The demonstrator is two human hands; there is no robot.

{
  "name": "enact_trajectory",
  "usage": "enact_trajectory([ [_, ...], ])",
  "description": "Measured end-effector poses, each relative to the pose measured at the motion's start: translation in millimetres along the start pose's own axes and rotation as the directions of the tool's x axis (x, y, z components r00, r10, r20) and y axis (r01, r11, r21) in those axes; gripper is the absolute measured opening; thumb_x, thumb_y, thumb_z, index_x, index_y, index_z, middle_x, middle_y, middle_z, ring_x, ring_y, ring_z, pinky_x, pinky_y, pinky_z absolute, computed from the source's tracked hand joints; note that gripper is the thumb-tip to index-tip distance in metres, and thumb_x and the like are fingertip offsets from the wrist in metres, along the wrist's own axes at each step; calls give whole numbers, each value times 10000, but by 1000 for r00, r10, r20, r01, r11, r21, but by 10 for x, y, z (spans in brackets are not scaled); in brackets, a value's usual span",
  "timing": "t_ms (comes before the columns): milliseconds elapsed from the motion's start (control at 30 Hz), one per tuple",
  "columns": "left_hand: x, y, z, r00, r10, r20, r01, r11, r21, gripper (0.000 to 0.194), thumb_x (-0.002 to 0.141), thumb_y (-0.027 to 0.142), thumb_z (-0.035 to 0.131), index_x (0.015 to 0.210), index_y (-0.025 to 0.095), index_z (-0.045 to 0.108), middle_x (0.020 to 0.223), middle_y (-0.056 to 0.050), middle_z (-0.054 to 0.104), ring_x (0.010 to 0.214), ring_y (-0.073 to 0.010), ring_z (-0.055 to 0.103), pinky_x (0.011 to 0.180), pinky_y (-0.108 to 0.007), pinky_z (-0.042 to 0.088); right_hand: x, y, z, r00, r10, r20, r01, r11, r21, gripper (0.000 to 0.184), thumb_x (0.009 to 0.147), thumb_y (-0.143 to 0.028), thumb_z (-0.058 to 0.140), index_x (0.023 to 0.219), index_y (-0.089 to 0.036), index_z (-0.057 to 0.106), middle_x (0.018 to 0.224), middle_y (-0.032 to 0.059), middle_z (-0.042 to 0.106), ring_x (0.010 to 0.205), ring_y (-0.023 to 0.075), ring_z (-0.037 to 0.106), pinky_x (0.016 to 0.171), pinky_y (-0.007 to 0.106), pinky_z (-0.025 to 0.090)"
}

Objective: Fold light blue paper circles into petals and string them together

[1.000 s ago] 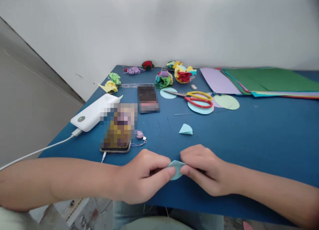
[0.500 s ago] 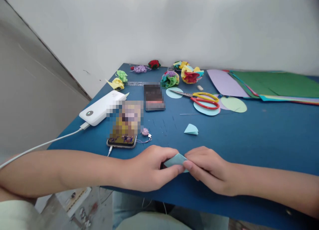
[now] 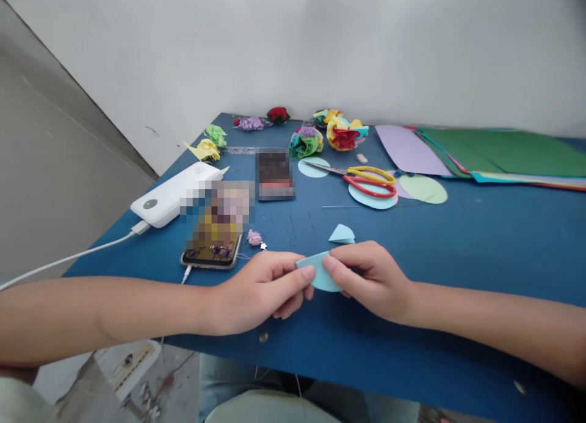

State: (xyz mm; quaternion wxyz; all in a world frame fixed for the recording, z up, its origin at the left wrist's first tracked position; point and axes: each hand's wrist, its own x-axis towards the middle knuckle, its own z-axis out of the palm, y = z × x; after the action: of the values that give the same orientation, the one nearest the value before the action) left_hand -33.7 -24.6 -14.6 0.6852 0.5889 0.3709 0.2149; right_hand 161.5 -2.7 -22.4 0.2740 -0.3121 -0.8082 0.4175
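**Folded blue paper held between both hands**

Both hands pinch one folded light-blue paper piece [image 3: 319, 273] just above the blue bench [image 3: 480, 246]: left hand [image 3: 260, 292] grips its left edge, right hand [image 3: 370, 279] its right. A second folded blue piece [image 3: 342, 234] lies just beyond; scissors [image 3: 366, 180] rest farther back.

Bright, even, soft light; faint shadows; edges stretched; two patches pixelated
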Motion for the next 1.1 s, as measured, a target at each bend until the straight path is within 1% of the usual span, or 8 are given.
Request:
enact_trajectory([
  [67,3,2,-6,1000,-21,15,21,1000,5,311,904,369,408,731,126,494,475,56,426,433,-50,363,442,-165,297,6,11,-23,997,62,51,-68,992,110,363,918,-326,380,610,-153,465,517,-37,415,466,64,371,437,185,301],
  [133,-1,13,-11,998,-50,31,49,999,18,325,896,376,422,708,122,500,479,53,425,435,-52,368,441,-170,299,-4,21,-29,993,97,73,-107,982,154,328,917,-349,398,667,-152,477,556,-36,422,493,65,370,444,181,311],
  [300,-16,41,-20,998,-55,27,54,998,39,300,884,386,444,764,120,512,517,49,439,474,-64,399,475,-180,341,-54,57,10,996,94,5,-94,991,95,277,907,-316,442,690,-152,496,550,-35,433,492,65,353,439,183,308],
  [467,-9,17,-28,998,-5,-56,12,992,129,316,901,375,412,709,134,485,543,40,460,510,-73,424,494,-182,341,-59,73,19,996,86,1,-86,991,103,277,908,-310,440,691,-153,510,548,-23,480,484,67,402,446,180,336],
  [633,-17,4,-43,1000,9,-8,-7,976,216,315,920,344,370,702,141,471,561,37,458,515,-73,401,487,-181,321,-28,59,-3,992,97,74,-107,985,133,263,924,-336,403,798,-149,539,635,-12,504,537,74,449,484,184,363],
  [733,-31,6,-48,1000,16,4,-16,964,266,306,923,326,359,701,143,464,574,35,457,517,-74,401,482,-181,318,-23,57,1,991,95,99,-107,987,124,250,920,-335,409,816,-150,541,644,-15,493,544,76,437,484,184,357],
  [933,-49,13,-52,998,65,27,-70,917,392,317,929,287,341,660,148,434,590,30,458,536,-75,422,510,-185,337,-28,71,21,995,64,81,-70,995,67,203,903,-292,446,804,-153,556,627,-21,502,536,71,406,479,180,337],
  [1100,-50,40,-57,997,54,57,-73,903,423,322,940,295,310,671,157,419,596,34,450,549,-79,425,527,-190,347,-44,83,33,996,67,59,-69,997,32,165,884,-265,484,778,-162,556,595,-37,498,502,54,399,450,156,327],
])
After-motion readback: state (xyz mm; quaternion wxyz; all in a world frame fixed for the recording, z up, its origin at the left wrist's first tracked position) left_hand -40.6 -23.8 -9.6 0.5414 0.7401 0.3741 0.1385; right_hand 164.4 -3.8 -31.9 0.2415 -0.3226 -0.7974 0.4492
